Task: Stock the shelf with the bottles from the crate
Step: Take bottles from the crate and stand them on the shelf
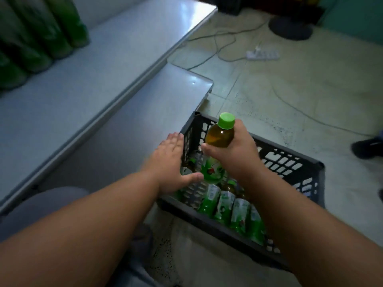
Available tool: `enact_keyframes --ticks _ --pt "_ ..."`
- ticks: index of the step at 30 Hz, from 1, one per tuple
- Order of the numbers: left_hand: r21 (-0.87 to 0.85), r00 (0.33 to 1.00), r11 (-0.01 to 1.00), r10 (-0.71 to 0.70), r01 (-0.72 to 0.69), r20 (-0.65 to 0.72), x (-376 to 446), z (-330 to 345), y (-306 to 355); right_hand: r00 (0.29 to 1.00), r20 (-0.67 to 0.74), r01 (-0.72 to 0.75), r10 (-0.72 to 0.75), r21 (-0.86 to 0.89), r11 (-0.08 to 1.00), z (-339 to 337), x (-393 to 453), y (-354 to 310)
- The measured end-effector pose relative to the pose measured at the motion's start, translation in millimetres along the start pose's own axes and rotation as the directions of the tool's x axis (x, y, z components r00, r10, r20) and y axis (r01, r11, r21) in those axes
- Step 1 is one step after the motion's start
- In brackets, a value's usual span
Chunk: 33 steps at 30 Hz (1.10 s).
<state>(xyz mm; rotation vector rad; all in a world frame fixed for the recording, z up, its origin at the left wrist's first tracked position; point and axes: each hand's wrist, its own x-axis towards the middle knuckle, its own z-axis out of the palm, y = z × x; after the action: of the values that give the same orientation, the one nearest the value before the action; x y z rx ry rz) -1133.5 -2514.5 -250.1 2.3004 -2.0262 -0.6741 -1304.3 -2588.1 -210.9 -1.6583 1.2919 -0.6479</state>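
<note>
My right hand point(238, 150) grips a bottle point(219, 137) of amber drink with a green cap and green label, held upright above the black slatted crate point(290, 162). Several more green-labelled bottles point(228, 208) lie in the crate below it. My left hand point(171, 164) hovers flat with fingers spread over the crate's left edge, its thumb close to the held bottle's label, holding nothing. The grey shelf point(87, 83) runs along the left, with a row of green bottles point(37, 38) standing at its far left, blurred.
A lower shelf step point(157, 104) sits between the upper shelf and the crate. On the tiled floor lie a power strip point(262, 54) with trailing cables and a fan base point(290, 27). Someone's dark shoe point(366, 148) is at the right edge.
</note>
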Motion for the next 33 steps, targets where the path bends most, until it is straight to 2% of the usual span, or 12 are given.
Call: enact_keyframes --ticks 4,8,12,17,20,24,28,33 --pt "-0.051 0.986 0.998 -0.038 0.03 -0.162 -58 -58 -23 0.986 0.019 0.167 -0.168 0.019 0.986 24 -26 -77" --pt "-0.048 0.952 0.985 -0.17 0.164 -0.253 -121 -96 -74 0.94 0.066 0.333 -0.334 0.019 0.943 63 -45 -156" --pt "-0.092 0.899 0.949 -0.315 0.301 -0.304 -169 -127 -123 0.888 0.148 0.439 -0.435 0.011 0.899 109 -59 -224" --pt "-0.168 0.836 0.927 -0.376 0.336 -0.399 -197 -134 -187 0.813 0.263 0.526 -0.52 0.054 0.849 174 -67 -283" --pt "-0.219 0.761 0.875 -0.483 0.431 -0.433 -209 -121 -219 0.789 0.324 0.53 -0.522 0.07 0.845 213 -64 -297" --pt "-0.269 0.682 0.785 -0.619 0.558 -0.389 -212 -94 -246 0.754 0.399 0.549 -0.523 0.056 0.834 257 -57 -295" --pt "-0.254 0.651 0.732 -0.679 0.632 -0.339 -197 -77 -262 0.769 0.406 0.53 -0.494 0.027 0.847 284 -55 -286" --pt "-0.16 0.643 0.737 -0.658 0.656 -0.392 -192 -69 -265 0.797 0.409 0.506 -0.445 -0.048 0.861 294 -60 -264"
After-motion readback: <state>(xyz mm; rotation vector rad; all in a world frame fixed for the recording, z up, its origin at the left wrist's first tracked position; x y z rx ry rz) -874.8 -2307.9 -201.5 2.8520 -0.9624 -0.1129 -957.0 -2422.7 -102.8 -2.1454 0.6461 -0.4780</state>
